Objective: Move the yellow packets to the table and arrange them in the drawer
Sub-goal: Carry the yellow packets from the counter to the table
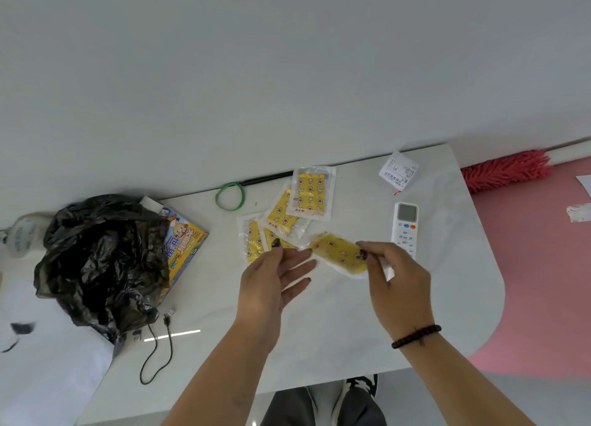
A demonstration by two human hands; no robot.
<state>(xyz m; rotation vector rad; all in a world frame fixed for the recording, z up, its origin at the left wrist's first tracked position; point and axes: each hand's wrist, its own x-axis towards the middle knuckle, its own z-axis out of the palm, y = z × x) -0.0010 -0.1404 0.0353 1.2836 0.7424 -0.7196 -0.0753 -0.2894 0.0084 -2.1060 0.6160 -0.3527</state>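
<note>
Right hand point(396, 275), thumb and fingertips pinched on one end of a yellow packet point(340, 255), held just above the white table point(319, 323); packet tilted, its far end toward the left hand point(275, 278). Left hand with fingers straight and spread, palm turned inward, holding nothing; fingertips beside the held packet and over the near edge of a loose pile, contact with either not resolvable. Pile of yellow packets point(287, 216): about four flat sachets overlapping near the table's middle, uppermost one point(311, 192) lying square toward the wall. No drawer in view; arranging step judged not yet begun.

Handling, judged from appearance: thin clear-film sachets with a yellow printed pad inside, light and limp, bending under own weight when held by one end; glossy film likely slippery, so stacked packets prone to sliding apart. Best hold probably a pinch on the sealed clear margin, or a flat grasp across both faces when several are gathered at once. Little risk of breakage; chief risk a packet slipping out of a stack.

Surroundings: crumpled black plastic bag point(102, 259) at left, against a colourful printed box point(185, 249); green rubber band point(230, 196); white remote control point(404, 230) just beyond the right hand; paper receipt point(398, 172); black USB cable point(156, 345); red duster point(508, 169) off the table's far corner.
</note>
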